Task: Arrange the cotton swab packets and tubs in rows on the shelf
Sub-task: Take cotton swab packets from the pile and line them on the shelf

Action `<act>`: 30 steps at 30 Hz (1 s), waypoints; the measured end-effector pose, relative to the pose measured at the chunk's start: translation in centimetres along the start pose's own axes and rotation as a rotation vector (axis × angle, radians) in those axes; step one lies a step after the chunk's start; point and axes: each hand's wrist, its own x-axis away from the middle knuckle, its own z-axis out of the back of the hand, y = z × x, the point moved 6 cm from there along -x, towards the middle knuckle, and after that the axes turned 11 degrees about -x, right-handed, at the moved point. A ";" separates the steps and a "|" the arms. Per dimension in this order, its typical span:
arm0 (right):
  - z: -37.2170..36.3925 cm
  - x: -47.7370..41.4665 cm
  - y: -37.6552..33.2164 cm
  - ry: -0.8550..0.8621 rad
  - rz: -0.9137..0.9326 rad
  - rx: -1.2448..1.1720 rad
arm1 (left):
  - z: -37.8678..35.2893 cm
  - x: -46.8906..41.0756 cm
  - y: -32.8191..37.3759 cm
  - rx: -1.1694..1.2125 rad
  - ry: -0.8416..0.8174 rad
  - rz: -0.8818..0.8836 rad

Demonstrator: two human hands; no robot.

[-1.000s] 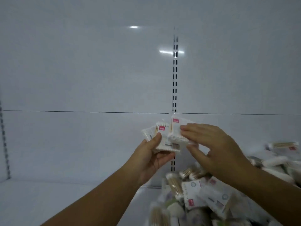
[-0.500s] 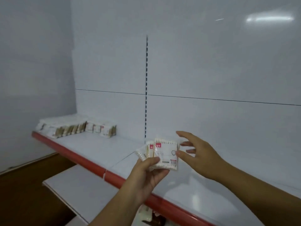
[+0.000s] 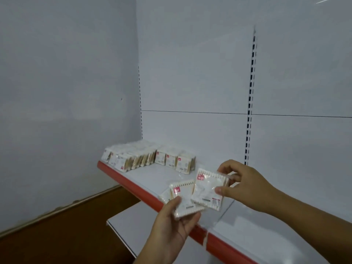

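Note:
My left hand (image 3: 172, 223) grips a small stack of cotton swab packets (image 3: 182, 201), thumb across the top one. My right hand (image 3: 245, 187) pinches a single clear packet (image 3: 206, 189) with a red label, held just right of the stack and above the shelf's front edge. On the white shelf (image 3: 152, 178) with a red front strip, rows of swab packets (image 3: 148, 158) stand upright against the far left corner.
A lower white shelf (image 3: 133, 225) juts out below the red strip. Brown floor (image 3: 57, 235) lies at the left under a grey wall. Slotted uprights run down the white back panel (image 3: 190, 82).
My view swung left from the pile of loose packets to the shelf corner. My right hand, open half a second ago, now pinches one packet taken off the stack in my left hand.

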 end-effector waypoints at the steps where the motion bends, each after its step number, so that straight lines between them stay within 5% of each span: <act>1: -0.4 -1.7 0.7 0.022 0.004 0.006 | 1.2 -1.1 1.3 0.005 0.026 -0.010; 10: -7.1 -18.4 10.9 0.160 -0.155 0.366 | 9.4 -9.6 11.8 0.052 0.156 -0.095; 18: -18.0 -26.9 12.6 0.198 0.093 0.806 | 13.5 -16.3 15.9 0.137 0.115 -0.079; 23: -21.3 -32.6 13.8 0.197 0.146 1.068 | 14.8 -20.4 17.2 0.164 -0.064 0.106; 27: -21.9 -35.8 15.4 0.119 -0.070 1.081 | 15.7 -23.1 18.1 0.204 -0.141 0.196; 30: -19.9 -35.7 12.8 0.359 0.022 0.926 | 15.8 -25.3 18.4 0.225 -0.163 0.239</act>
